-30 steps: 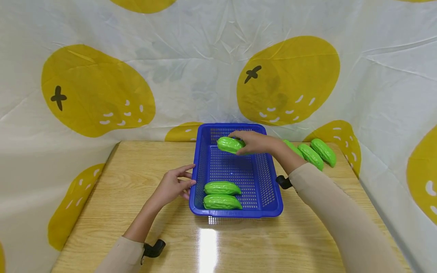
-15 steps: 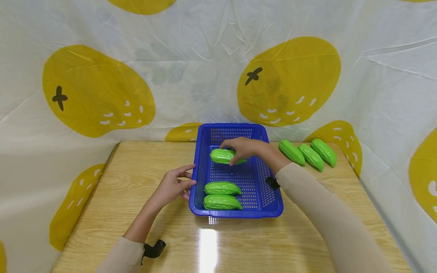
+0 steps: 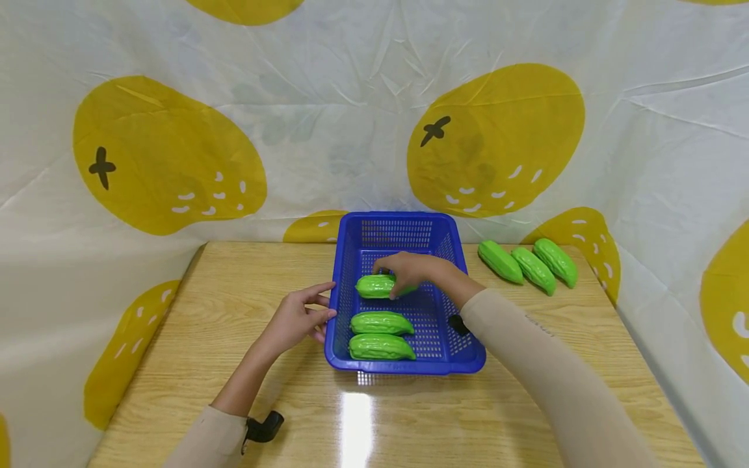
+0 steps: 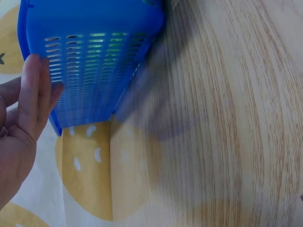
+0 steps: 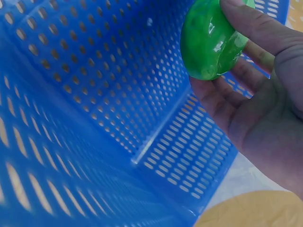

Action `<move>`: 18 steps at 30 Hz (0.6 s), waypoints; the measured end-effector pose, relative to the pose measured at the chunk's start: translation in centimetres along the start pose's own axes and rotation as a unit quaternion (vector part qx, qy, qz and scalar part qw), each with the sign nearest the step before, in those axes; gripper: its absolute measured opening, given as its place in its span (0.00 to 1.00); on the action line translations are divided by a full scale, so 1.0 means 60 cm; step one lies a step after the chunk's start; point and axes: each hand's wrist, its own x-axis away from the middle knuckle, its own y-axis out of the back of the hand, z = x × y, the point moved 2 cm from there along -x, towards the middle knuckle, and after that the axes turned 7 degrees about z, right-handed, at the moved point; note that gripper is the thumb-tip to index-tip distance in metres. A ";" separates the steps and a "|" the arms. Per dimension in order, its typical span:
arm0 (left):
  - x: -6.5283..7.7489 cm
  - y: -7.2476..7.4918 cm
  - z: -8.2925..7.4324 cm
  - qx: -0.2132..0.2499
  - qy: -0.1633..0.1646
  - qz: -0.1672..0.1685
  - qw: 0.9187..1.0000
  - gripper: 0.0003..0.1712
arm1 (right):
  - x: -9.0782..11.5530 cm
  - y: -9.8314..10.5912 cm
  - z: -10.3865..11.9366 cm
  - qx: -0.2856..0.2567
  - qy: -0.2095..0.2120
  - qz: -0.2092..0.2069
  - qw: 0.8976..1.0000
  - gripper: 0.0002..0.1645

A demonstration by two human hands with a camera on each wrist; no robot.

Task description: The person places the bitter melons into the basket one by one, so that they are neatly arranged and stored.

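Note:
A blue plastic basket (image 3: 404, 366) with perforated walls stands on the table. My left hand (image 3: 300, 320) touches its left side, and in the left wrist view the straight fingers (image 4: 31, 90) lie against the outer wall. Inside the basket my right hand (image 3: 409, 270) grips a glossy green bitter melon (image 3: 373, 286) between thumb and fingers. The right wrist view shows this bitter melon (image 5: 208, 42) over the slotted basket floor, its far end out of frame. Two more bitter melons, one (image 3: 381, 322) behind the other (image 3: 381, 346), lie side by side near the basket's front.
Three bitter melons lie at the table's back right: the left one (image 3: 500, 262), the middle one (image 3: 533, 269) and the right one (image 3: 555, 261). A white cloth (image 3: 328, 156) with yellow fruit prints hangs behind the wooden table (image 3: 234, 292) and along its sides.
My right hand has brought the held bitter melon from the back of the basket toward the front and lower, closer to the two lying there. The left hand and basket stay put.

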 end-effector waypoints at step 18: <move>-0.001 -0.001 0.000 -0.014 0.000 -0.006 1.000 0.34 | -0.019 -0.040 -0.004 0.005 -0.008 0.006 1.000 0.35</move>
